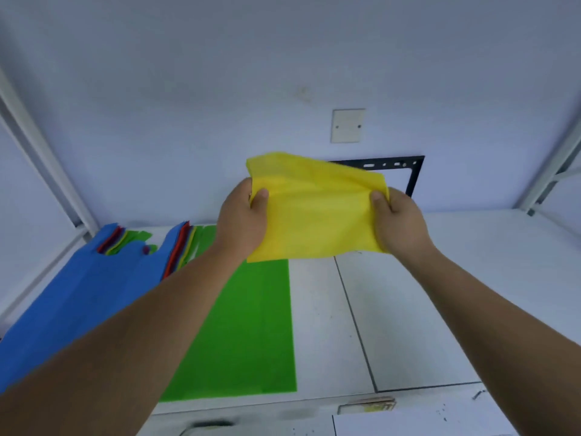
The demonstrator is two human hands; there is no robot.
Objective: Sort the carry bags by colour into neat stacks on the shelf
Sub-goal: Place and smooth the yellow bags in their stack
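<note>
A yellow carry bag (317, 212) is held up above the white shelf (440, 309), folded over on itself. My left hand (243, 221) grips its left edge and my right hand (397, 225) grips its right edge, thumbs on top. Below it a green carry bag (245, 335) lies flat on the shelf. At the left lies a mixed pile with a blue carry bag (81, 294) on top; red, yellow and green layers show at its handle cut-outs.
White shelf uprights rise at the far left (37, 158) and far right (553, 165). On the back wall are a blank white switch plate (347, 125) and a black metal bracket (408, 174). A seam (355, 322) crosses the shelf right of the green bag.
</note>
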